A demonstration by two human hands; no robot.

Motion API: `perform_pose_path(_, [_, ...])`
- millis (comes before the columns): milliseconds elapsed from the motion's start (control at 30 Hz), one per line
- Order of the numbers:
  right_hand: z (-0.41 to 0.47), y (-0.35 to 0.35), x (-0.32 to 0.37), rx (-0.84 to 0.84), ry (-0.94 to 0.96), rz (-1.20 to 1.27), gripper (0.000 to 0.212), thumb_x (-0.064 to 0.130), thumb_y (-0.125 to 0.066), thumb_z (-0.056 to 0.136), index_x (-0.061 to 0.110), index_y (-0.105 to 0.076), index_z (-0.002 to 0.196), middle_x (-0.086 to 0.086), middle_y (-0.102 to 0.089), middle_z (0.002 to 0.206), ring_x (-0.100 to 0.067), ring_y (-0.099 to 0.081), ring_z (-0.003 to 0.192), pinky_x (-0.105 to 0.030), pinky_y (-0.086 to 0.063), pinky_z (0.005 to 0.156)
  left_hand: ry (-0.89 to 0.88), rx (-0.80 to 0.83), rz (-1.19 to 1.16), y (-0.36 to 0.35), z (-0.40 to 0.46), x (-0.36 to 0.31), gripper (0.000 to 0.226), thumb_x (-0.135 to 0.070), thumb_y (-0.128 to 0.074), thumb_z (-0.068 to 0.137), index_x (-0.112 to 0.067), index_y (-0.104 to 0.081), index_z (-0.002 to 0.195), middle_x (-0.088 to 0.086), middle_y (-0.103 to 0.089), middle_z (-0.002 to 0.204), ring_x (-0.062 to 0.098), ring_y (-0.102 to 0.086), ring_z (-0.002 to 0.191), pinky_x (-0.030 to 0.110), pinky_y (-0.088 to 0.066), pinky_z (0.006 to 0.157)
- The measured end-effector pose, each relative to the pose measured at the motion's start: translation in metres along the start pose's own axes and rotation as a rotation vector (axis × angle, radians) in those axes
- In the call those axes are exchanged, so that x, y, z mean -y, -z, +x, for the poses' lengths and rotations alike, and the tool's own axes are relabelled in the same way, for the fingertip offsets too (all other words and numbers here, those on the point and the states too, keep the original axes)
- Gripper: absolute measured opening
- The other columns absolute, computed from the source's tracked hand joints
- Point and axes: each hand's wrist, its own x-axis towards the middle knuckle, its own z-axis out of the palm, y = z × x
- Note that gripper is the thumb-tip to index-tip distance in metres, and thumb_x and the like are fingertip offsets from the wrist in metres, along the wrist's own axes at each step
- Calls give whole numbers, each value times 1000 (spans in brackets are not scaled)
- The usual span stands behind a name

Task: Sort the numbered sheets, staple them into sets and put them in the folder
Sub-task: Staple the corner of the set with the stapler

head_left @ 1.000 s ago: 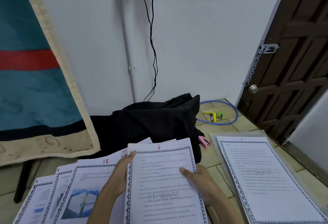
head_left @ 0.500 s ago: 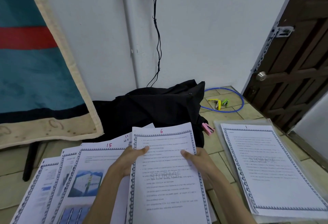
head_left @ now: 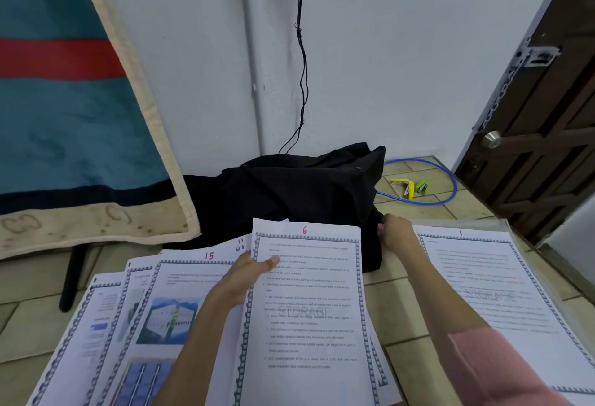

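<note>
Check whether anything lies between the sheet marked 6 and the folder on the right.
Only the person's own right forearm crosses that gap, with the right hand up by the black bag. Otherwise only floor tiles show there. The left hand pinches the sheet marked 6; the clear folder lies alongside.

A black bag (head_left: 299, 193) slumps against the wall under a hanging cord (head_left: 301, 61). A blue cable (head_left: 450, 186) loops by the door (head_left: 547, 109) (knob (head_left: 491, 139) showing), a rug (head_left: 64, 100), perhaps, leaning left.
</note>
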Motion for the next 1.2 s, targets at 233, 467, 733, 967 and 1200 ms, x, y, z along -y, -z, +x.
perform_pose_path(233, [-10, 6, -5, -93, -22, 405, 36, 11, -48, 94, 0, -48, 128, -24, -60, 113, -39, -57, 106, -40, -45, 82, -34, 13, -2, -1, -10, -4, 24, -20, -61, 89, -14, -62, 112, 7, -69, 113, 23, -65, 103, 43, -51, 93])
perform_pose_path(467, [-55, 60, 28, 61, -275, 1739, 27, 24, -34, 98, 11, -47, 79, -7, -43, 73, -20, -45, 62, -30, -48, 61, -122, 25, 8, -2, -24, -8, 26, -26, -66, 86, -17, -62, 110, 4, -70, 111, 21, -66, 103, 44, -50, 94])
perform_pose_path(733, [-113, 95, 100, 14, 282, 1651, 36, 28, -35, 100, 13, -49, 71, 1, -55, 49, -13, -49, 48, -23, -43, 49, -287, -17, 44, -12, -52, -12, 12, -21, -59, 90, -26, -65, 99, -10, -72, 95, 8, -69, 91, 25, -56, 79])
perform_pose_path(967, [-137, 96, 145, 22, 344, 1447, 37, 22, -25, 101, 12, -46, 73, -6, -52, 62, -15, -45, 52, -24, -39, 51, -356, -19, 71, -19, -70, -18, 12, -22, -57, 92, -32, -64, 91, -13, -70, 94, 3, -67, 90, 20, -54, 78])
perform_pose_path(1200, [-151, 109, 158, 313, 281, 1785, 41, 27, -30, 100, 9, -49, 68, -5, -49, 47, -17, -40, 40, -25, -35, 47, -425, -11, -13, -18, -90, -30, 14, -20, -56, 92, -31, -65, 88, -15, -72, 86, 1, -69, 85, 20, -55, 76])
